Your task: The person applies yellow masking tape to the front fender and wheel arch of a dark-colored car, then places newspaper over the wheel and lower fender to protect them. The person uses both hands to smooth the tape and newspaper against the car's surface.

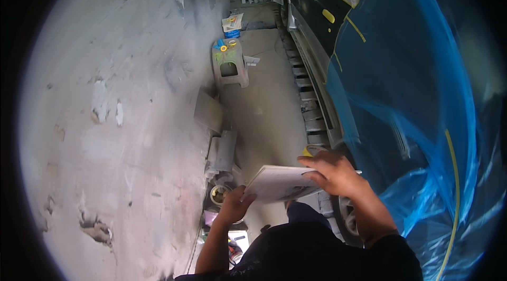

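A flat stack of pale printed paper sheets [280, 182] is held in front of my body, tilted. My left hand [236, 206] is closed on its left edge. At the right end my right hand [334, 171] grips the sheets from above, with the fingers pointing left. A roll of yellow tape [316, 150] shows just beyond the right fingers; whether it is held by them or lies behind cannot be made out.
On the right stands a car with a dark panel [317, 4], partly draped in blue plastic film [401, 70]. A plastic stool [230, 62] with tape rolls stands along the stained grey wall [121, 138]. A round can [219, 194] sits low beside my left hand.
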A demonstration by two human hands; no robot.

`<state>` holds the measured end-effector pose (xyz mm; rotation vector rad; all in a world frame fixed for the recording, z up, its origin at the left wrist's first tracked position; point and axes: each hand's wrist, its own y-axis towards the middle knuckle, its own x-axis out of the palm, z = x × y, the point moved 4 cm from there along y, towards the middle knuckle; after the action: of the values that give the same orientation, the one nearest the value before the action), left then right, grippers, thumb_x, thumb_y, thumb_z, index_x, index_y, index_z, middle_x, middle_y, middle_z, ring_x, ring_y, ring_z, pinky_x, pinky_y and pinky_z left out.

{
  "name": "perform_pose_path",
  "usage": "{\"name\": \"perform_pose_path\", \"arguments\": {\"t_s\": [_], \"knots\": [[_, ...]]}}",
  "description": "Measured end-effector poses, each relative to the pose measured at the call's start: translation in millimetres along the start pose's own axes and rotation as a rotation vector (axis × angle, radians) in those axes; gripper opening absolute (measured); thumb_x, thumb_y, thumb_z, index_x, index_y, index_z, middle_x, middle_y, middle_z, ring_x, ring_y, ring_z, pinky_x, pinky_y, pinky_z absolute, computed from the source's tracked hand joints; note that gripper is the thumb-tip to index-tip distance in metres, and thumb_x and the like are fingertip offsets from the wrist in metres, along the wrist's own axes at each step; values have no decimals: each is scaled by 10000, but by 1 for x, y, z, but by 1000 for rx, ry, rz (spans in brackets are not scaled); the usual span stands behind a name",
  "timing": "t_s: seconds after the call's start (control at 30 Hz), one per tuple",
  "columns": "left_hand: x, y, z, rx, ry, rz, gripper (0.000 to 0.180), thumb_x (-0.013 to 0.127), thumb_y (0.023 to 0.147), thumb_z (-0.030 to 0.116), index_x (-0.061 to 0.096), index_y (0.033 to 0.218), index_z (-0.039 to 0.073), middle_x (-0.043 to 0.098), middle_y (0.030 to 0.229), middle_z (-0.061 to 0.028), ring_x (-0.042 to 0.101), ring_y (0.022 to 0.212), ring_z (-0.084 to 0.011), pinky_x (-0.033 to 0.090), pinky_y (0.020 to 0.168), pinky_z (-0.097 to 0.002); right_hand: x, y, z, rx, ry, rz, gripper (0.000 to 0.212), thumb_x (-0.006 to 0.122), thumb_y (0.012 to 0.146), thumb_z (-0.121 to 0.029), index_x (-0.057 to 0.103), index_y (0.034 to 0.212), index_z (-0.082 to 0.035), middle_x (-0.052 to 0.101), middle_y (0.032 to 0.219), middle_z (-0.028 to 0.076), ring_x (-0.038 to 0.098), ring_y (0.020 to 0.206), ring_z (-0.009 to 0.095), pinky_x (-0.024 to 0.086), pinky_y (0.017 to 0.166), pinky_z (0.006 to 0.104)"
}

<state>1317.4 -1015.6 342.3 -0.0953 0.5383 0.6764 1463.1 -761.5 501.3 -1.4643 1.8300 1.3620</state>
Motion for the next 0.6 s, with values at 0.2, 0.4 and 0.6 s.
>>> {"name": "perform_pose_path", "arguments": {"t_s": [0.2,0.4,0.6], "knots": [[0,119,19,-36,116,26,237,668,906,190,530,895,-2,576,791,-250,590,778,-471,461,619,-459,-13,62,121,249,217,8,464,733,856,-169,591,1297,-160,666,1034,143,679,939,297,573,767,399],[-28,227,32,-55,84,19,238,678,904,184,535,842,4,566,751,-233,574,713,-441,449,592,-439,-29,144,212,393,305,-13,501,751,846,-157,571,1314,-145,674,1061,147,677,1002,287,563,824,383],[-53,324,-15,-93,79,24,224,668,906,187,532,866,14,569,762,-245,577,732,-455,444,595,-465,-1,231,287,462,345,-176,547,741,855,-148,527,1359,-153,684,1075,161,679,982,294,551,858,389]]}}
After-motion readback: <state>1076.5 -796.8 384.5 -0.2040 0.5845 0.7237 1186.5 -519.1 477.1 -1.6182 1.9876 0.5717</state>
